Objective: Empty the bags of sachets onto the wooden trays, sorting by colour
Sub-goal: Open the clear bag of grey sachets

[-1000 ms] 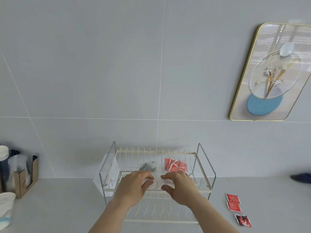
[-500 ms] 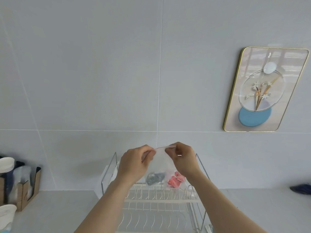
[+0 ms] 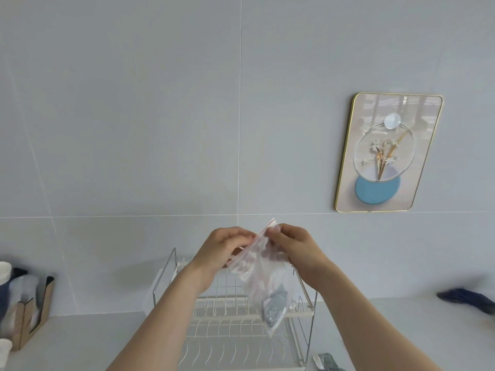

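Left hand (image 3: 225, 247) and right hand (image 3: 293, 246) pinched the red-striped seal of the clear plastic zip bag (image 3: 263, 277) | bag had swung from level to hanging over the white wire dish rack (image 3: 235, 322); opening looked imminent | grey sachet (image 3: 274, 307) visible, red ones blurred; wooden trays unseen

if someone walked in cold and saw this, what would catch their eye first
Most likely the clear zip bag held up at centre frame, pinched at its red-lined top by the left hand and right hand, with a grey sachet sagging at its bottom. Just below stands a white wire dish rack on the counter, and high on the right wall hangs a gold-framed flower picture.
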Demonstrator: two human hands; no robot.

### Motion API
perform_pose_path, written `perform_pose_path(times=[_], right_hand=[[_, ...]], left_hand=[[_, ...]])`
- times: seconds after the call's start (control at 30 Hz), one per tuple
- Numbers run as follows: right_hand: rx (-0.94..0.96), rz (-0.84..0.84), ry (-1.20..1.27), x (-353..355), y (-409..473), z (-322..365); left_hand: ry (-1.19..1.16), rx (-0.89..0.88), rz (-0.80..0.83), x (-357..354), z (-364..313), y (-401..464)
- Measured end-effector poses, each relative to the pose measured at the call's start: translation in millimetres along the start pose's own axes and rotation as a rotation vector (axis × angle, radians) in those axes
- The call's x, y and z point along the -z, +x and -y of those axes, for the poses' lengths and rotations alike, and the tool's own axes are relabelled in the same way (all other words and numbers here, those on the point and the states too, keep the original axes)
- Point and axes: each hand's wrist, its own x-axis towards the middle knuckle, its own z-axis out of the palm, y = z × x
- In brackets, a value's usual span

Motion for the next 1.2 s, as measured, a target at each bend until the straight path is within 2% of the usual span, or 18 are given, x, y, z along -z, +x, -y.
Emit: perform_pose_path(times=[0.23,0.63,1.0,1.17,1.2], right_hand=[[-0.162,0.037,-0.017,9.4,-31.5,-43.3],[-0.322,0.012,-0.061,16.3,-67.0,-108.8],[-0.36,-0.192,-0.114,21.6,-101.6,-159.4],[-0.434,-0.487,-0.243,25.1,-115.7,-171.2],[-0.477,-0.498,-0.218,25.8,-120.0,-174.1]], left_hand=[[0.003,0.099,0.165,-15.6,30.5,-23.5],[0.075,0.305,0.162,-42.6,86.2,-45.1],[0.096,0.443,0.076,-76.6,136.8,-70.3],[0.012,0.482,-0.044,-89.5,154.5,-76.0],[-0.002,0.486,-0.073,-92.3,158.0,-76.3]])
